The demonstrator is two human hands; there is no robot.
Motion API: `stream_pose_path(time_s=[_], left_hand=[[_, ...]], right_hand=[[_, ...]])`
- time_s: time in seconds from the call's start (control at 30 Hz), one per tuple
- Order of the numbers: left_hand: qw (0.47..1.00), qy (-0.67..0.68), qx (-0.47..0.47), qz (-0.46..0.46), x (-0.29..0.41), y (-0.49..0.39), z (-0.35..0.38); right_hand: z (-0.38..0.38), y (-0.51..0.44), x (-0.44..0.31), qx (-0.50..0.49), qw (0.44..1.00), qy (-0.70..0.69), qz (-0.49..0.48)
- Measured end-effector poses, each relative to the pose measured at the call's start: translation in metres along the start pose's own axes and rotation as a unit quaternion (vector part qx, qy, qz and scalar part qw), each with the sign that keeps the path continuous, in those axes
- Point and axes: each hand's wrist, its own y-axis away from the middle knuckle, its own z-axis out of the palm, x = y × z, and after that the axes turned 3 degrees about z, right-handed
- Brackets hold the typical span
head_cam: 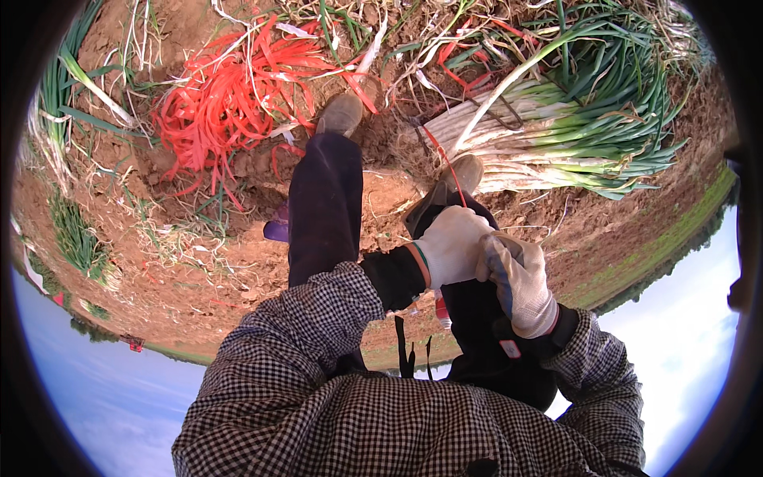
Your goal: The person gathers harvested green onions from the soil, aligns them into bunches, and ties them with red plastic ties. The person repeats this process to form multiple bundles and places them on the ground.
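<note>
My left hand (456,243), in a white knit glove, is closed on the near end of a thin red plastic strip (445,156). The strip runs from it up to a large bundle of green onions (554,134), roots to the left and green leaves to the right. My right hand (520,277), gloved with a greyish palm, touches the left one with fingers curled; whether it also grips the strip is hidden. Across the onions' white stalks lies a dark, thin, bent piece (498,113). My right shoe (466,173) is against the bundle's lower edge.
A tangled heap of red plastic strips (220,107) lies on the soil beside my left shoe (341,114). More green onions (56,119) lie at the far left, with another bunch (77,238) below. A purple object (277,225) is by my left leg. Loose leaves litter the ground.
</note>
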Motion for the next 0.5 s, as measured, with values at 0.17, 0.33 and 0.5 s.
stream_pose_path(time_s=[0.17,0.33,0.5], left_hand=[[0.992,0.114,0.041,0.044,-0.015,-0.002,0.008],[0.994,-0.008,0.096,-0.053,-0.069,-0.02,0.016],[0.974,0.035,0.151,-0.165,-0.11,-0.029,0.028]], right_hand=[[-0.005,-0.009,-0.016,-0.026,0.998,-0.049,0.026],[-0.019,-0.033,-0.044,-0.041,0.994,0.045,-0.088],[-0.025,-0.054,-0.057,-0.037,0.986,-0.009,-0.162]])
